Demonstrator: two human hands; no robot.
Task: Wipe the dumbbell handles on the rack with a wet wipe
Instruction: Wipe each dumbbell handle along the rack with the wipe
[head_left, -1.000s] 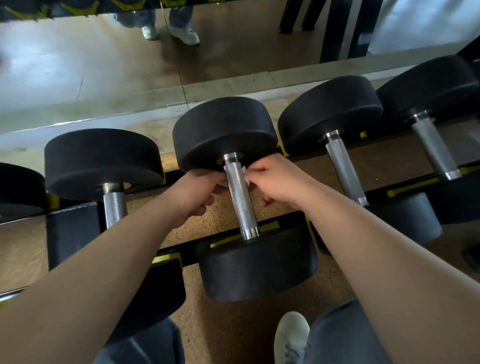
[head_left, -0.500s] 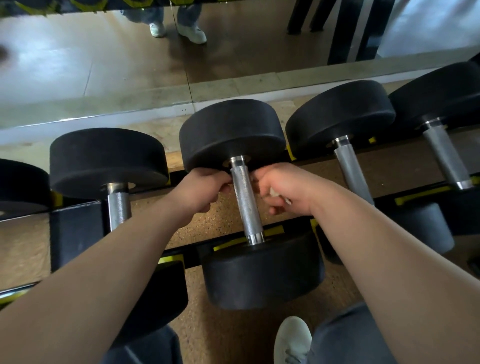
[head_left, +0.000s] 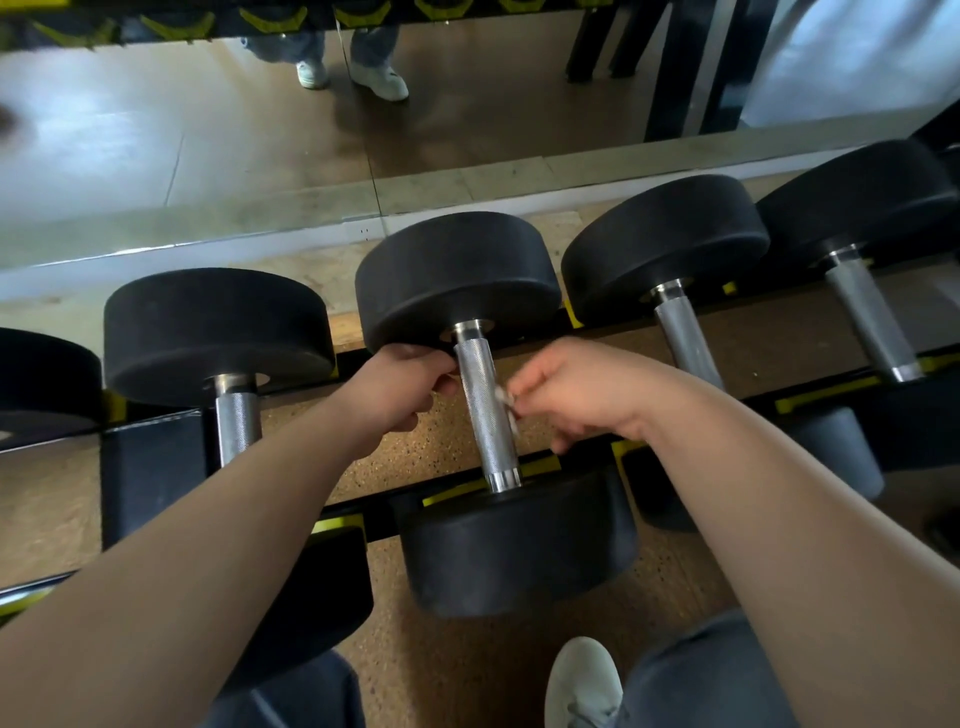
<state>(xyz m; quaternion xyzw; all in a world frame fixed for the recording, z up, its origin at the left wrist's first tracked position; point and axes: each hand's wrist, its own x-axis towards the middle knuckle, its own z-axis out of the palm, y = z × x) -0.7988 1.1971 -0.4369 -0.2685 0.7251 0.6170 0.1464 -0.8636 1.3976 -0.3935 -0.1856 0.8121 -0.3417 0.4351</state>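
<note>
A black dumbbell with a knurled steel handle (head_left: 485, 410) lies across the rack's two rails (head_left: 545, 465) in the middle of the view. My left hand (head_left: 400, 387) touches the handle's upper left side, fingers curled just under the far weight head (head_left: 457, 275). My right hand (head_left: 576, 389) pinches a small crumpled white wet wipe (head_left: 506, 402) against the handle's right side, about halfway down. The near weight head (head_left: 519, 545) sits below both hands.
More black dumbbells rest on the rack: one to the left (head_left: 236, 415) and two to the right (head_left: 685, 338) (head_left: 872, 327). A mirror (head_left: 208, 130) runs behind the rack. My white shoe (head_left: 584, 680) stands on the speckled floor (head_left: 452, 670) below.
My right hand has slid down the handle from near its top toward the middle, and the wipe now shows at the fingertips. The left hand stays at the top.
</note>
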